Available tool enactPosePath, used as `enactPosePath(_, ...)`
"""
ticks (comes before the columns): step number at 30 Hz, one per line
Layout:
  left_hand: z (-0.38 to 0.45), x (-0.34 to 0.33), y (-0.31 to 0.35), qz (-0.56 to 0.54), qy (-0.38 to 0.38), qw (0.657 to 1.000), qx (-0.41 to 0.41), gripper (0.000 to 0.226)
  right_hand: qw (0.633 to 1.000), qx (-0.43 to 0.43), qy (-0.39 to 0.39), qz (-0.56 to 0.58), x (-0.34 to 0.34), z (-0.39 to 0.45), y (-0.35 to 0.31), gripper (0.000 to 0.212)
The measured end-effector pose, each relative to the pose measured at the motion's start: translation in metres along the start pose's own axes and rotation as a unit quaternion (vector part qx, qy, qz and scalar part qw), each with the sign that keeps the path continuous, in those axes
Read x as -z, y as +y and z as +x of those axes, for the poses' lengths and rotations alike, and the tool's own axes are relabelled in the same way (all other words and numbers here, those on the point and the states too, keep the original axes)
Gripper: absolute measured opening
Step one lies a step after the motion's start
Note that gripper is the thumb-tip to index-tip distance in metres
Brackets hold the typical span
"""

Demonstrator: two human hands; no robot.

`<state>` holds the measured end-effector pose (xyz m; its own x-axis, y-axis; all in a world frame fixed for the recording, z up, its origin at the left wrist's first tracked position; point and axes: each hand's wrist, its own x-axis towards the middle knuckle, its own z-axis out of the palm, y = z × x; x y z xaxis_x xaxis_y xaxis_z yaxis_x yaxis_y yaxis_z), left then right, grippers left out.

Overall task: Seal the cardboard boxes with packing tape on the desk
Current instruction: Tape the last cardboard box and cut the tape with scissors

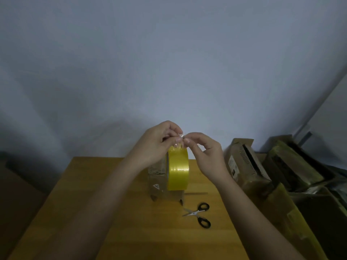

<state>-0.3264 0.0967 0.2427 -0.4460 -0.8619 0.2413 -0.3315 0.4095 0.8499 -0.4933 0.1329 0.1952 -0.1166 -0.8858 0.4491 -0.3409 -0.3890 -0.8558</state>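
Step in hand, as judged: freeing the tape end from the roll, ahead of sealing.

Tape roll held upright on edge, centre frame, in front of / above a small cardboard box standing on the desk; contact w/ box can't be told. Left hand curled over the roll's top, fingers pinching at the clear tape end. Right hand w/ thumb and forefinger pinched on the same end, other fingers loosely curled. Tape end short and crinkled, just above the roll.

Scissors lying blades apart on the desk, lower right of centre, near the box, untouched. More boxes stacked at right of frame, flaps up.

Advice, judgement only:
- Peel end across full width, not 1 corner, else likely to split.
- Keep left hand steady on the roll while right pulls straight out.
- Keep sticky face off fingers and off itself; a fold ruins the strip.
- Pull enough to span the box seam w/ overhang both ends before reaching for scissors.
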Motion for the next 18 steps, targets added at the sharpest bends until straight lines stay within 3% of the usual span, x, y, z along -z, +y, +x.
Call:
enactPosePath(4, 0.0, 0.003, 0.002, 0.013, 0.022, 0.999, 0.02, 0.015, 0.991, 0.037, 0.076, -0.107, -0.014, 0.0, 0.002, 0.015)
enactPosePath(7, -0.001, 0.0, 0.002, -0.016, 0.044, 0.998, 0.044, 0.01, 0.99, 0.023, 0.091, -0.109, -0.019, 0.004, 0.004, 0.021)
enactPosePath(13, -0.003, -0.004, -0.001, -0.037, 0.1, 0.993, 0.056, 0.007, 0.982, 0.065, 0.043, -0.17, -0.019, 0.009, 0.006, 0.022)
enactPosePath(18, -0.005, -0.004, -0.002, -0.043, 0.129, 0.99, 0.048, 0.008, 0.975, 0.117, 0.035, -0.185, -0.02, 0.006, 0.005, 0.037)
